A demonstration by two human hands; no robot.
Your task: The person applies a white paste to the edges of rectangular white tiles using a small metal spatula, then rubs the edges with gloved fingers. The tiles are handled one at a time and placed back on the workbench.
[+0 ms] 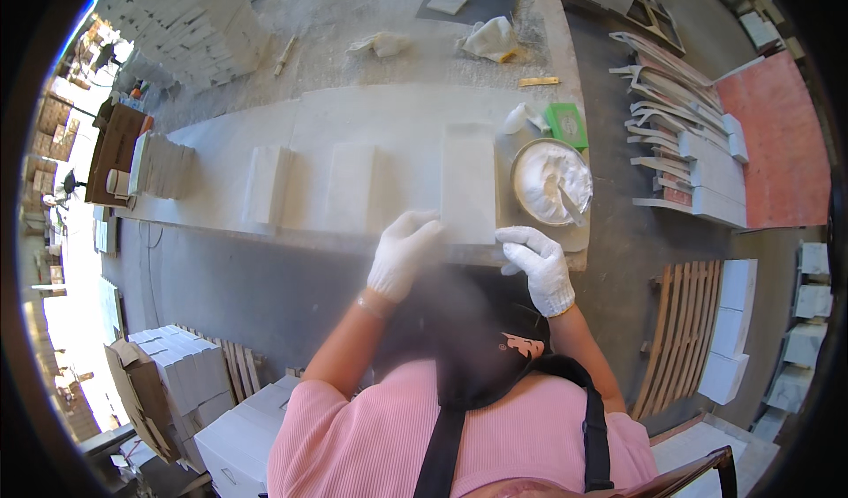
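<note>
A white rectangular slab (468,189) lies lengthwise near the table's front edge, between my two gloved hands. At its near left edge, my left hand (406,255) is closed, thumb and fingertips together against the slab. On the other side, my right hand (540,273) has bent, parted fingers, with a fingertip touching the near right corner. Both knitted gloves are white. Just right of the slab stands a round bowl (521,199) of white paste (546,171), a spreading tool (570,205) resting in it. Two more pale slabs, one at left (268,186) and one nearer (352,186), lie to the left.
Behind the bowl are a green box (566,125) and a small white bottle (517,118). Crumpled gloves (490,41) lie farther back. Stacked tiles (181,30) rise at the far left. Wooden pallets (682,335) and stacked slabs flank the floor.
</note>
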